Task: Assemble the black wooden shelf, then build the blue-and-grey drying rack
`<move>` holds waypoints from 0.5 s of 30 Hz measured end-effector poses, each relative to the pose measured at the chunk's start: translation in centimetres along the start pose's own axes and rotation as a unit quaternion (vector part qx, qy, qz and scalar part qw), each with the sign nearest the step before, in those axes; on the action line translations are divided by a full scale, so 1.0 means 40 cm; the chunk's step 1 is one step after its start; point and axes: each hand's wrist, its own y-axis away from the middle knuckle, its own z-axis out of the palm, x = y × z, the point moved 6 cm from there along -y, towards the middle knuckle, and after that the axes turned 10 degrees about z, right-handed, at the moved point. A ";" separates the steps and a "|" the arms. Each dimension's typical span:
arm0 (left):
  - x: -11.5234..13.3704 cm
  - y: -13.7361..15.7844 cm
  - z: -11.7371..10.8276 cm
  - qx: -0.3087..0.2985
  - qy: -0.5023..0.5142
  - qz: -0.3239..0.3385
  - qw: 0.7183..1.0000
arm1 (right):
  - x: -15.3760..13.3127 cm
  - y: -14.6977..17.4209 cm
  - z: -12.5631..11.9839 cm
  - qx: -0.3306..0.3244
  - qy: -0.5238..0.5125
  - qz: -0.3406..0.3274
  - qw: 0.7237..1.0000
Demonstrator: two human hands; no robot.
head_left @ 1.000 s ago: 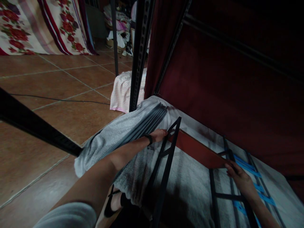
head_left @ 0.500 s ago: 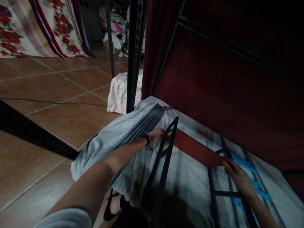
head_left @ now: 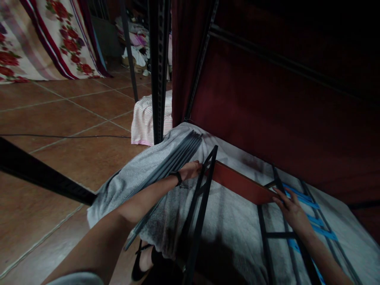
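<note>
Dark red hanging (head_left: 282, 118) fills the upper right of the frame, deep in shadow toward the corner. Tiled floor (head_left: 53, 158), brown with pale joints, across the left side; floral curtain (head_left: 50, 39) hangs above it, upper left. Gray blanket (head_left: 118, 190) spread from frame center to lower right, creased along its left edge. Black perforated post (head_left: 158, 75) comes down left of the hanging, top center, with a striped cloth (head_left: 142, 122) behind its foot. Two black metal frames on the blanket: left frame (head_left: 204, 198), ladder-like, its pointed top near center, and right frame (head_left: 280, 235), lower right, rung visible. Gray rods (head_left: 175, 162) in a slanting bundle left of the left frame, partly under the person's left forearm. Red-brown board (head_left: 242, 183), long and narrow, spans the gap between the frames right of center, sloping down to the right, broad face toward the viewer. Right hand (head_left: 292, 209): thumb and fingers at the board's right end, where it meets the right frame; cannot tell which they grip. Left hand (head_left: 190, 170): fingers reach the left frame's upper part, beside the board's left end; closure hidden. Blue strips (head_left: 323, 232) lie beyond the right forearm. Dark wristband (head_left: 178, 179) on the left wrist.
</note>
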 end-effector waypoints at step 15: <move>0.045 0.280 -0.052 -0.076 -0.026 -0.026 0.996 | 0.017 -0.010 0.019 0.013 -0.022 -0.012 1.000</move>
